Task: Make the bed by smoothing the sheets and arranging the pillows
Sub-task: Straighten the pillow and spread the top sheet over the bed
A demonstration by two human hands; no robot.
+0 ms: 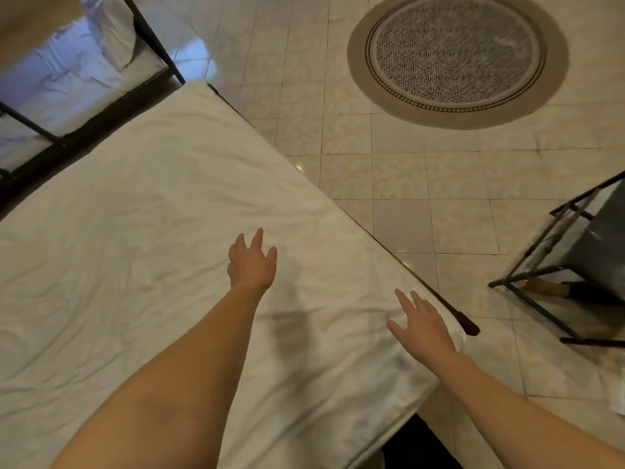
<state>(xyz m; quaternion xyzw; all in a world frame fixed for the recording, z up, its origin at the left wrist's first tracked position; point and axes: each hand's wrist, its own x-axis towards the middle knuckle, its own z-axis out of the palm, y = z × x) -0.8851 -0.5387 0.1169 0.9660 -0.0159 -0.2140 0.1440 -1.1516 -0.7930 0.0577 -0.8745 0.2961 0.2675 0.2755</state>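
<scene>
here, both bare arms reach forward over the bed.
left hand: arm near straight, palm down, fingers spread and slightly bent, holding nothing. whether the palm touches the white sheet or hovers just over it i cannot tell. its shadow falls on the cloth just right of the wrist.
right hand: palm down, fingers straight and fanned, thumb out to the left, nothing in its grasp, over the sheet near the mattress corner.
the sheet lies under both hands and runs far to the left and ahead of the left hand. it is finely wrinkled, with heavier creases left of the left forearm.
the dark bed frame shows just right of the right fingers.
beyond the right hand, well apart on the tiled floor, lies a round rug.
far ahead-left of the left hand stands a second bed with rumpled white bedding.
right of the right hand, apart, stands a dark metal-framed stand.
</scene>
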